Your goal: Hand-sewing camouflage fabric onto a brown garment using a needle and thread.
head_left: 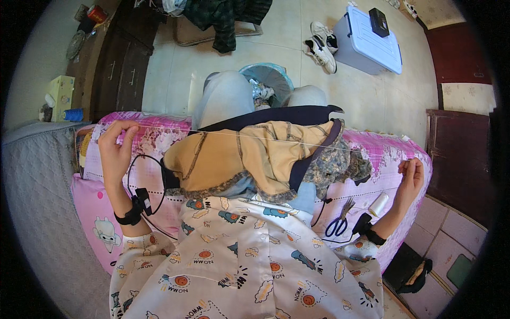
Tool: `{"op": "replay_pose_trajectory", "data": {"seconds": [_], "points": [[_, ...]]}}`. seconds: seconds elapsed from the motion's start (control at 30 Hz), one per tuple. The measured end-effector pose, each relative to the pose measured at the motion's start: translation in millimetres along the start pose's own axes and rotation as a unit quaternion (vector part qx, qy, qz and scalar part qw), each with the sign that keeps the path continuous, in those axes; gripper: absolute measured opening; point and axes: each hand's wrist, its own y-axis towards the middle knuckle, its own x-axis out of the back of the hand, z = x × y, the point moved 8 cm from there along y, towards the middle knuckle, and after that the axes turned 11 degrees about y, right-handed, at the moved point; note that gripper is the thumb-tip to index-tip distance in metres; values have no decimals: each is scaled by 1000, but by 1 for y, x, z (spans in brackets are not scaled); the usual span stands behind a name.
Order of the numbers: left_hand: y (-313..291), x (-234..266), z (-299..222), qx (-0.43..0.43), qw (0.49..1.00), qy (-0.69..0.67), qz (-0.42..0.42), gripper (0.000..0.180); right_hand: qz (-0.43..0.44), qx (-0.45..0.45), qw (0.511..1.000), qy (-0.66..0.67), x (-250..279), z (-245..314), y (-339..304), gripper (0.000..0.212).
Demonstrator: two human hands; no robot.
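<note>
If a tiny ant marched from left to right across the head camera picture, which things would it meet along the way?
Pale yellow box → left hand → scissors with dark blue handles → white spool → right hand.

Bearing surface: pink patterned cover [396,143] on the seat I'm on, extends past both grips. On it, toward me from my right grip [410,178]: white thread spool [379,204], just beside it; dark-handled scissors [343,216] further left, blades pointing away from me. Tiled floor [289,32], beyond the grips: lined bin [284,80] between them, white sneakers [321,49] and blue lidded box [361,45] ahead-left of my right grip.
</note>
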Motion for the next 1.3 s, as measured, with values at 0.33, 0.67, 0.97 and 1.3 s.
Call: {"op": "replay_pose_trajectory", "data": {"seconds": [0.33,0.67,0.97,1.3], "points": [[1,15,37,2,999,26,-30,7,-31,9,999,0,35,4,18,17],[11,3,40,-34,995,91,-29,7,-59,16,998,-1,71,5,31,16],[5,-12,67,-28,996,75,-28,9,-92,18,996,1,89,-4,35,17],[22,-7,25,-89,985,142,-39,7,-40,55,894,-443,61,9,29,29]]}}
